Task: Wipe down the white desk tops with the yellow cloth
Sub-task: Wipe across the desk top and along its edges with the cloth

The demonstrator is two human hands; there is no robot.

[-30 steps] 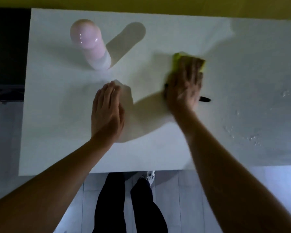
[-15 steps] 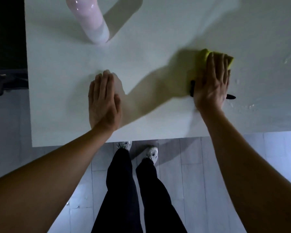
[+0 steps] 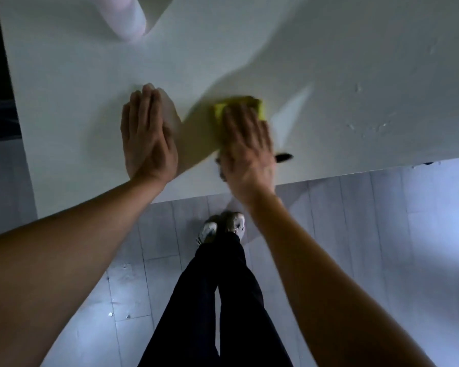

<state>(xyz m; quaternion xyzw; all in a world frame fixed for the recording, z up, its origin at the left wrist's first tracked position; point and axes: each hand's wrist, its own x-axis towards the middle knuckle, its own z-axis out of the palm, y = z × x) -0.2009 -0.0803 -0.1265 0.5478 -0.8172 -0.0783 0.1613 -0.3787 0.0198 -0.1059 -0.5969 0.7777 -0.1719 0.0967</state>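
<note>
The white desk top [image 3: 329,62] fills the upper part of the view. My right hand [image 3: 247,147] presses flat on the yellow cloth [image 3: 259,108], whose far edge shows past my fingertips; the rest is hidden under my palm. A black pen [image 3: 284,157] pokes out from under the right side of that hand. My left hand [image 3: 147,136] lies flat on the desk just left of the cloth, fingers together, holding nothing. The two hands are close but apart.
A pale pink cylinder [image 3: 125,19] stands at the far left of the desk, cut off by the top edge. Small wet drops [image 3: 368,127] dot the desk to the right. The desk's near edge [image 3: 355,172] runs just below my hands, with grey floor and my legs beneath.
My right hand has slid the yellow cloth back to the left, close to my left hand. The view has tilted down, so the desk edge sits higher in frame.
</note>
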